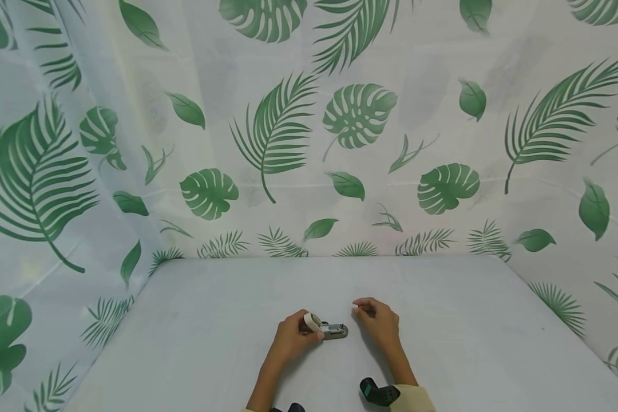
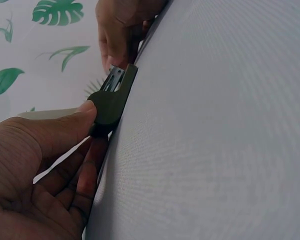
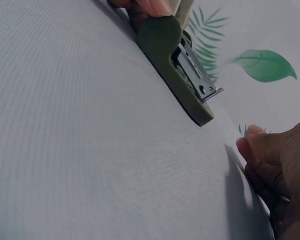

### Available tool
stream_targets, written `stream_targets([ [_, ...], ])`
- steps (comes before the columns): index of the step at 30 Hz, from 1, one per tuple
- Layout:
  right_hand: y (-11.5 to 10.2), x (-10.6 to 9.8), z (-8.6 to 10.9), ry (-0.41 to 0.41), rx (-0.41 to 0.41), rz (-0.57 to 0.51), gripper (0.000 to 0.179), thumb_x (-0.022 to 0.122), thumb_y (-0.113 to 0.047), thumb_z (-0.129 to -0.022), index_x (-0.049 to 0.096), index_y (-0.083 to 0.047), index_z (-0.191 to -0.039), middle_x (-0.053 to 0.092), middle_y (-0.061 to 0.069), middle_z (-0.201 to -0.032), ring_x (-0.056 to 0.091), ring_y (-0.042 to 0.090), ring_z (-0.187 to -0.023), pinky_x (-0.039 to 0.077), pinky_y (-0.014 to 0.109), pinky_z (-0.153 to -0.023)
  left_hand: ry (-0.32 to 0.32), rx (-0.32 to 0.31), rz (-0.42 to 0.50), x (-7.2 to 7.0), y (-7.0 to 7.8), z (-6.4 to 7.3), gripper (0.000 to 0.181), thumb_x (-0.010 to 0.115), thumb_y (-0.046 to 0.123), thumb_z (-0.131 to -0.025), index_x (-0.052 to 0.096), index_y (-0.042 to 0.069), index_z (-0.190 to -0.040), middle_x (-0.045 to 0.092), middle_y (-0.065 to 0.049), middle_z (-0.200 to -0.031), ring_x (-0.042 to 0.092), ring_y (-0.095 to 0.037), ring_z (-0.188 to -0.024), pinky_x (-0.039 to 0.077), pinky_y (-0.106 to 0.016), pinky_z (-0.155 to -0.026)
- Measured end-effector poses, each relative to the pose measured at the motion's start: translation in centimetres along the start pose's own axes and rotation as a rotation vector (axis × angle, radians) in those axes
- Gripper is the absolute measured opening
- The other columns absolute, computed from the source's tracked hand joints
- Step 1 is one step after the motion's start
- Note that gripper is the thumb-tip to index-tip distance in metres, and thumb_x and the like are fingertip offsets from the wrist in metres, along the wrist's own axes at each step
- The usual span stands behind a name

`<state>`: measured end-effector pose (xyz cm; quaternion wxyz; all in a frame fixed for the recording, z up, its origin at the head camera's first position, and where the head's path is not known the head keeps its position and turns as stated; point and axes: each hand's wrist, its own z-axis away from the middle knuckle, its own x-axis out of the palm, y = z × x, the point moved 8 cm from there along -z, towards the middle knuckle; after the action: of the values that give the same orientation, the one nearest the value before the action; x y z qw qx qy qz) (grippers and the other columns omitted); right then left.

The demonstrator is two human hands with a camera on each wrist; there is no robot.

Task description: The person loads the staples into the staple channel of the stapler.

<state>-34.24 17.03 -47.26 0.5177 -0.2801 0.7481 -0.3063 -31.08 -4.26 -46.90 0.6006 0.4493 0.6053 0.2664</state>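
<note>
1. Nearest, on the near side of the stapler: a black wrist device [image 1: 382, 393] sits against my pale yellow right sleeve [image 1: 413, 399]. A second dark device [image 1: 296, 407], cut off by the lower border, shows below my left forearm.
2. At the left end of the stapler: my left hand [image 1: 293, 333] grips it. The thumb presses the rounded hinge end, with the other fingers curled on the opposite side.
3. The stapler [image 1: 333, 330] itself: opened, its olive-green base [image 3: 174, 77] lying along the tabletop, its cream upper arm [image 1: 311, 321] raised at the hinge within my left hand. The metal staple magazine [image 3: 196, 67] is exposed; a thin metal crosspiece [image 3: 215, 94] projects at its front end.
4. Right of the stapler, near its front end but apart from it: my right hand [image 1: 381, 322]. Thumb and index finger pinch a small whitish piece [image 1: 355, 306], too small for me to identify.
5. Beneath and around the stapler: a white-covered table [image 1: 211, 320], with a tiny dark speck [image 1: 543, 329] well to the stapler's right.
6. Farthest, beyond the stapler: a white curtain [image 1: 268, 217] printed with green palm and monstera leaves.
</note>
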Motion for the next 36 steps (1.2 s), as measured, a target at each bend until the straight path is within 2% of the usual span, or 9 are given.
stream_targets([
  [5, 0.1, 0.0, 0.0, -0.005, 0.007, -0.008, 0.01, 0.072, -0.017, -0.088, 0.073, -0.012, -0.097, 0.072, 0.003, -0.086, 0.066, 0.024, -0.09, 0.043, 0.048, -0.09, 0.002, 0.004, 0.003, 0.0, 0.1, 0.0, 0.03, 0.081, 0.015, -0.078, 0.066, 0.005, -0.102, 0.072, -0.007, -0.094, 0.068, -0.017, -0.084, 0.054, -0.03, -0.075],
  [13, -0.1, 0.0, 0.4, -0.049, 0.045, -0.051, 0.01, 0.073, -0.013, -0.087, 0.072, -0.009, -0.096, 0.071, 0.001, -0.082, 0.062, 0.015, -0.083, 0.048, 0.038, -0.083, 0.006, 0.006, -0.005, 0.0, 0.0, 0.1, 0.03, 0.081, 0.016, -0.078, 0.066, 0.006, -0.101, 0.072, -0.007, -0.094, 0.068, -0.017, -0.084, 0.054, -0.031, -0.076],
  [19, -0.5, -0.1, 0.7, -0.073, 0.029, -0.081, 0.011, 0.073, -0.013, -0.086, 0.071, -0.007, -0.096, 0.072, 0.002, -0.084, 0.063, 0.015, -0.083, 0.049, 0.036, -0.083, 0.01, 0.01, 0.001, 0.0, 0.0, 0.0, 0.03, 0.082, 0.016, -0.078, 0.066, 0.006, -0.101, 0.072, -0.006, -0.093, 0.067, -0.015, -0.083, 0.053, -0.028, -0.074],
  [25, -1.3, 0.5, 1.1, -0.162, -0.029, -0.153, 0.012, 0.072, -0.013, -0.088, 0.07, -0.008, -0.098, 0.071, 0.002, -0.092, 0.065, 0.015, -0.089, 0.051, 0.034, -0.084, 0.013, 0.007, 0.007, 0.0, -0.1, 0.0, 0.03, 0.082, 0.016, -0.078, 0.066, 0.006, -0.101, 0.072, -0.006, -0.093, 0.067, -0.015, -0.082, 0.053, -0.027, -0.073],
  [30, -2.3, 1.2, 1.6, -0.266, -0.135, -0.188, 0.013, 0.074, -0.016, -0.086, 0.07, -0.011, -0.097, 0.071, -0.001, -0.094, 0.065, 0.015, -0.092, 0.051, 0.032, -0.086, 0.01, 0.012, 0.014, 0.0, -0.2, 0.0, 0.028, 0.081, 0.016, -0.078, 0.065, 0.006, -0.1, 0.072, -0.007, -0.093, 0.068, -0.016, -0.083, 0.053, -0.028, -0.073],
  [36, -3.1, 1.9, 2.2, -0.334, -0.22, -0.17, 0.013, 0.074, -0.018, -0.087, 0.07, -0.012, -0.097, 0.072, -0.002, -0.094, 0.064, 0.009, -0.089, 0.05, 0.028, -0.083, 0.007, 0.019, 0.021, 0.0, -0.1, 0.0, 0.028, 0.081, 0.016, -0.079, 0.065, 0.006, -0.099, 0.073, -0.008, -0.093, 0.07, -0.019, -0.086, 0.054, -0.031, -0.076],
])
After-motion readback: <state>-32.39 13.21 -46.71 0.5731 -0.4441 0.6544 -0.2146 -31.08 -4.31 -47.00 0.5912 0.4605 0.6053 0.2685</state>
